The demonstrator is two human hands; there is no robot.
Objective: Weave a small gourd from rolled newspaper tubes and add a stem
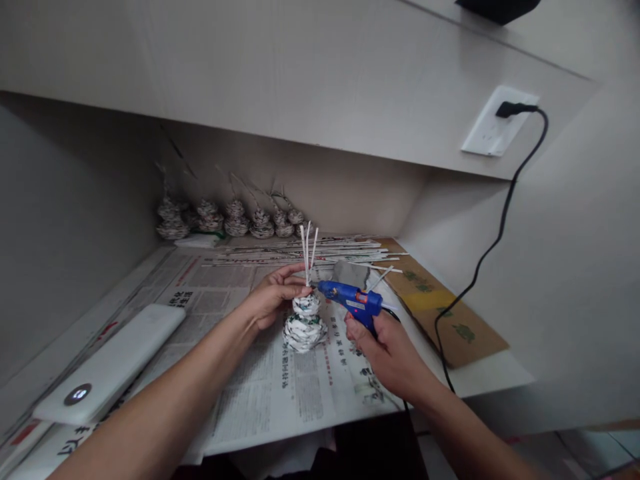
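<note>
A woven paper gourd (305,327) stands upright on the newspaper, with a few white paper sticks (307,250) rising from its top. My left hand (275,293) pinches the gourd's neck, at the base of those sticks. In my right hand (385,343) is a blue hot glue gun (353,298), a clear glue stick poking out of its back end and a small red light showing. Its nozzle points left and meets the gourd's neck beside my left fingertips; whether it touches is too small to tell.
Newspaper (240,393) covers the desk. Several finished paper gourds (235,220) line the back wall. Loose paper sticks (320,252) lie in front of them. A white device (115,363) sits left, flattened cardboard (440,313) right. A black cord (493,257) hangs from the outlet (500,123).
</note>
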